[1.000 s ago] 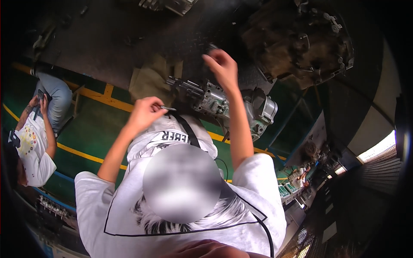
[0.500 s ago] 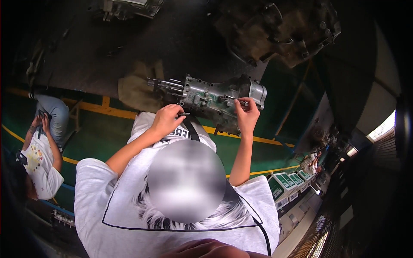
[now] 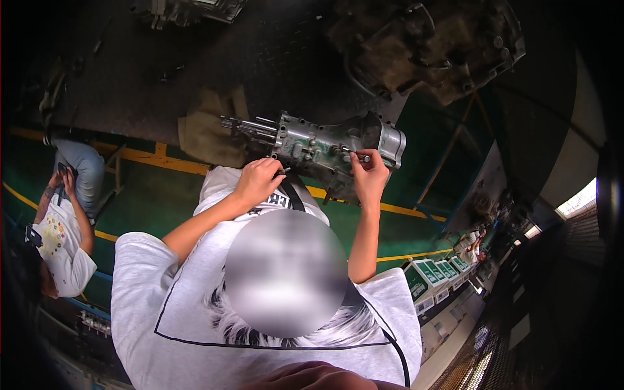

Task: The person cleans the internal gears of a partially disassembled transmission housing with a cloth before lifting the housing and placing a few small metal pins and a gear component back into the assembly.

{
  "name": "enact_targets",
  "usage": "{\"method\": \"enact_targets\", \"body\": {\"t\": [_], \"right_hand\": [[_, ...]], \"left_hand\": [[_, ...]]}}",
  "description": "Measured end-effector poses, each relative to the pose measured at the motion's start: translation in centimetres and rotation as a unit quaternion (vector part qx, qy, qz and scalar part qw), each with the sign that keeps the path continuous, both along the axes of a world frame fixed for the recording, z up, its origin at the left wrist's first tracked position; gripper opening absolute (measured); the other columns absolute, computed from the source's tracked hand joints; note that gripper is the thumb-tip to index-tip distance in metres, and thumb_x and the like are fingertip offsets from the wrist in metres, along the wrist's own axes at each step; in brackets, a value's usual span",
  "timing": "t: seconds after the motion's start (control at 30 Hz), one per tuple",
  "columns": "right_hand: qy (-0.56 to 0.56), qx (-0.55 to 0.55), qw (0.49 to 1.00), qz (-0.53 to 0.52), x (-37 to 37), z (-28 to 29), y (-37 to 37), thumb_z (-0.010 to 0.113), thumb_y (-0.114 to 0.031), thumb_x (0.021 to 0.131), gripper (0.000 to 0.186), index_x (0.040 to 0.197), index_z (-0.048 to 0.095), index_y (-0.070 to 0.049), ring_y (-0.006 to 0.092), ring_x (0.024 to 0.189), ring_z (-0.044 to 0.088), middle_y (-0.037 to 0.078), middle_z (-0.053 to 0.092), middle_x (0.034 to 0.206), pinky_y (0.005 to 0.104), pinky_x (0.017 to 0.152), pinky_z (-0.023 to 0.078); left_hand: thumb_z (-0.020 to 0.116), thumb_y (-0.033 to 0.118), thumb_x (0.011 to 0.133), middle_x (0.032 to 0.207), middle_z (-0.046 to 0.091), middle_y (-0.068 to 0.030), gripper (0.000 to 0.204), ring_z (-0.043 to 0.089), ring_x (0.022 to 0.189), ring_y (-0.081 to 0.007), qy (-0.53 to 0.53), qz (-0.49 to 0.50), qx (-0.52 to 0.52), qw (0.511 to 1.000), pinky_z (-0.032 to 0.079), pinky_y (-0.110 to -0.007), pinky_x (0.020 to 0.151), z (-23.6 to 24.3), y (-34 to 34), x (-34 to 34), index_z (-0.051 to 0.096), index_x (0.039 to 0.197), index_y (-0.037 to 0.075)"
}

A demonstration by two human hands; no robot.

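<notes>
A metal gearbox housing (image 3: 312, 144) with shafts sticking out of its left end lies along the near edge of the dark workbench. Over its right half, my right hand (image 3: 370, 177) pinches a short metal pin (image 3: 365, 158) between thumb and fingers. My left hand (image 3: 259, 183) is closed just in front of the housing's left part. A small metal piece (image 3: 283, 171) pokes out at its fingertips; its exact kind is too small to tell.
A brown cloth (image 3: 208, 133) hangs by the bench edge, left of the gearbox. Large dirty metal castings (image 3: 429, 55) sit at the far right of the dark bench (image 3: 279, 78). Another person (image 3: 65, 227) sits at left. Green and white boxes (image 3: 429, 276) stand at right.
My right hand has shifted slightly left over the housing, still pinching the pin. My left hand has turned a little and moved slightly right with its small piece.
</notes>
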State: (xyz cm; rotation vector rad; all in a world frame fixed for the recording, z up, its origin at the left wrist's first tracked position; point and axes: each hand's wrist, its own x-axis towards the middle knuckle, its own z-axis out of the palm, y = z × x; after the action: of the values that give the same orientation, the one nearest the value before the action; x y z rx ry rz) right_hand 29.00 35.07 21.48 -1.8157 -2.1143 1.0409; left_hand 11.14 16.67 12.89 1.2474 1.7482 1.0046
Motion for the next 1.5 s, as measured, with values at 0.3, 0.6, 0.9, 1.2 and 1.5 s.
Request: {"method": "enact_targets", "body": {"t": [0.3, 0.6, 0.9, 1.2, 1.5], "right_hand": [[0.0, 0.039, 0.999, -0.014, -0.6, 0.2, -0.2, 0.07, -0.01, 0.083, 0.016, 0.091, 0.062, 0.002, 0.0036, 0.055, 0.049, 0.002, 0.056, 0.059, 0.0206, 0.052, 0.039], [-0.096, 0.037, 0.993, 0.059, -1.4, 0.7, -0.9, 0.069, -0.014, 0.082, 0.024, 0.103, 0.062, -0.005, 0.0275, 0.067, 0.065, 0.014, 0.067, 0.083, 0.0345, 0.062, 0.05], [-0.067, 0.097, 0.992, 0.045, -1.7, 1.0, -2.3, 0.069, -0.012, 0.082, 0.019, 0.099, 0.065, -0.004, 0.0198, 0.057, 0.061, 0.01, 0.066, 0.078, 0.0299, 0.055, 0.048], [0.001, -0.049, 0.937, 0.345, -7.0, -1.3, -8.7, 0.066, -0.008, 0.077, 0.025, 0.102, 0.061, -0.008, 0.0321, 0.079, 0.063, 0.01, 0.061, 0.089, 0.0408, 0.065, 0.051], [-0.014, -0.178, 0.917, 0.355, -7.8, -2.0, -8.5, 0.068, -0.009, 0.077, 0.03, 0.106, 0.063, -0.006, 0.0313, 0.072, 0.064, 0.014, 0.066, 0.091, 0.0373, 0.064, 0.05]], "left_hand": [[0.072, 0.012, 0.074, 0.079, 0.061, -0.0102, 0.018, 0.061, 0.077, -0.0307, 0.0, 0.016, -0.007, 1.0, 0.048, -0.04, 0.069, -0.8, -0.2, -0.2, 0.059, 0.081, 0.004], [0.073, 0.012, 0.073, 0.077, 0.061, -0.01, 0.018, 0.061, 0.075, -0.0305, -0.017, 0.01, -0.014, 1.0, 0.048, -0.039, 0.068, -0.6, -0.2, -0.7, 0.058, 0.081, 0.003], [0.074, 0.012, 0.073, 0.075, 0.063, -0.0097, 0.017, 0.062, 0.07, -0.0279, 0.007, 0.013, 0.015, 1.0, 0.049, -0.036, 0.063, -0.5, -0.5, -1.2, 0.061, 0.08, 0.003], [0.073, 0.01, 0.075, 0.074, 0.063, -0.0095, 0.02, 0.062, 0.064, -0.0177, -0.21, 0.072, -0.077, 0.972, 0.05, -0.029, 0.06, 1.3, -2.2, -1.6, 0.059, 0.086, 0.001], [0.074, 0.008, 0.076, 0.075, 0.062, -0.0062, 0.02, 0.059, 0.068, -0.0102, -0.298, 0.081, -0.062, 0.949, 0.049, -0.025, 0.063, 1.4, -2.4, -2.5, 0.061, 0.088, -0.001]]}}
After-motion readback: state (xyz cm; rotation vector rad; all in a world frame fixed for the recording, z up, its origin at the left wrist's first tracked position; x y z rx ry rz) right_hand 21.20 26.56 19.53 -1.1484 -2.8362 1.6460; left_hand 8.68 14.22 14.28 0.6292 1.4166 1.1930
